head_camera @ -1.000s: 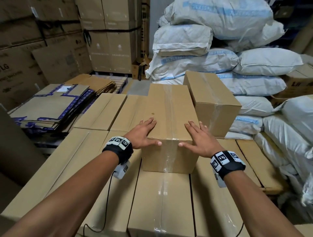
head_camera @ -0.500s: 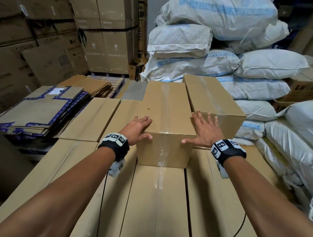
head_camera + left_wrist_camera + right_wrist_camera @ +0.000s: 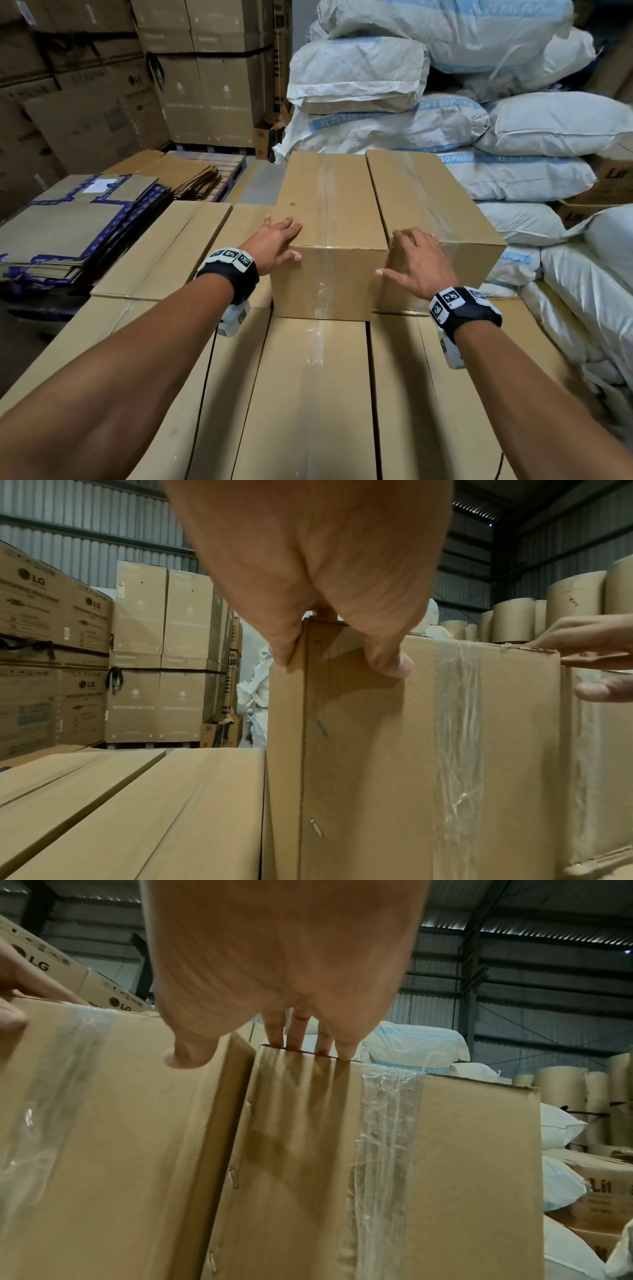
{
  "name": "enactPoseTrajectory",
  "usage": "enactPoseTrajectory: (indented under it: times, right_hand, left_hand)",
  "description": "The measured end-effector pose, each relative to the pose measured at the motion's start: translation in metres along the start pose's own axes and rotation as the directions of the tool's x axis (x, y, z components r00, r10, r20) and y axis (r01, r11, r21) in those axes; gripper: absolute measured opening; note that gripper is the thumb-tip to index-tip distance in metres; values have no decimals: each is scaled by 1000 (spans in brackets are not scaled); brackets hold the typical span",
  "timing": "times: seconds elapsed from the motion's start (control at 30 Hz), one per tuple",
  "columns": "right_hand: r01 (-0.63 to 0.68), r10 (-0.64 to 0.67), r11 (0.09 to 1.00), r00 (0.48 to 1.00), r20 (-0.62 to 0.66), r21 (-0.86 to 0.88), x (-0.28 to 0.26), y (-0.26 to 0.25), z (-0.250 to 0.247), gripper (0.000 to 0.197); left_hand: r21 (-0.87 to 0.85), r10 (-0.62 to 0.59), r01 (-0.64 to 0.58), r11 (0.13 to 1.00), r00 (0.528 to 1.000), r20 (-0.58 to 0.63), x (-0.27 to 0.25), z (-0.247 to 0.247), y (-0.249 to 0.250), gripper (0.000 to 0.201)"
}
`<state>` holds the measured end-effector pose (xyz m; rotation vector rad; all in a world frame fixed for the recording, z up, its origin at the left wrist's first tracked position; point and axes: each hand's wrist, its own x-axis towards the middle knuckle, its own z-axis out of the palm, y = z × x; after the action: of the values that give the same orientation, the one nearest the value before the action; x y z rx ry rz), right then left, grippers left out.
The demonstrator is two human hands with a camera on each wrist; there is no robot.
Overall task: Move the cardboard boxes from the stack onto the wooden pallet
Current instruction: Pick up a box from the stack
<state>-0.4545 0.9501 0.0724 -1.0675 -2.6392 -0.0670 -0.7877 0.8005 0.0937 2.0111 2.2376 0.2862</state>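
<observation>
Two plain brown taped cardboard boxes sit side by side on a lower layer of like boxes; the near-left upper box (image 3: 334, 219) is bracketed by both hands. The left hand (image 3: 274, 240) clasps its left top corner, thumb on the front face. The right hand (image 3: 416, 263) lies with fingers extended on the right upper box (image 3: 435, 205). No wooden pallet shows, so progress cannot be judged.
</observation>
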Motion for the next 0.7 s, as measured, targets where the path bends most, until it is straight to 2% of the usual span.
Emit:
enactPoseTrajectory:
  times: [0.13,0.27,0.37,0.53,0.7]
  right_hand:
    - [-26,28,998,998,-49,50,8,0,5,79]
    - [-82,75,995,990,-118,-59,17,-3,6,49]
    - [-120,96,981,983,-156,-150,25,-10,6,39]
    - [-141,109,978,975,-194,-157,33,-12,9,30]
    - [-121,91,973,983,-157,-195,31,-12,9,25]
  left_hand:
    - [14,-13,13,1000,1000,-1,18,4,-6,75]
    - [56,12,-12,998,1000,-4,34,7,-15,73]
    - [108,48,-46,993,999,-14,45,9,-19,73]
    - [132,60,-58,990,998,-8,49,14,-27,73]
    - [163,56,-54,985,998,-14,45,10,-20,71]
